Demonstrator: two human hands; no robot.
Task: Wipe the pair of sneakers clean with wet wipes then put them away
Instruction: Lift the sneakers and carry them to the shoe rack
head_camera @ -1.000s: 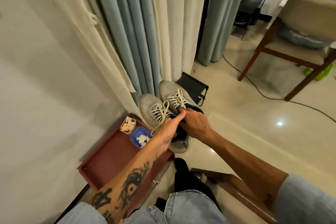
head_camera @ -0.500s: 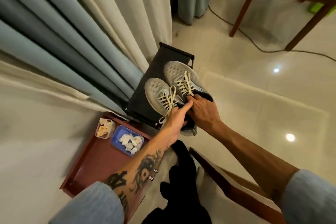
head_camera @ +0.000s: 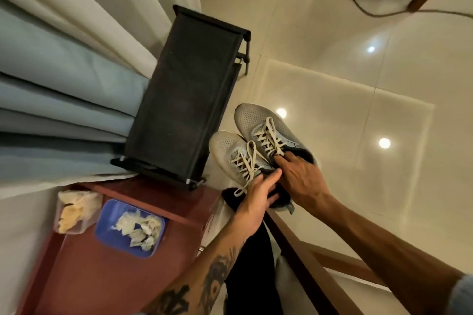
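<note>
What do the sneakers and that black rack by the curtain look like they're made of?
The sneakers: gray mesh fabric uppers, matte, going by the small perforations over the toes; cream laces look flat woven. The black rack: top seems dark matte fabric stretched on a thin black tube frame, probably metal, though paint hides it.

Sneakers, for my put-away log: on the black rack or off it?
Off. The left hand and right hand hold the sneakers beside the rack.
</note>
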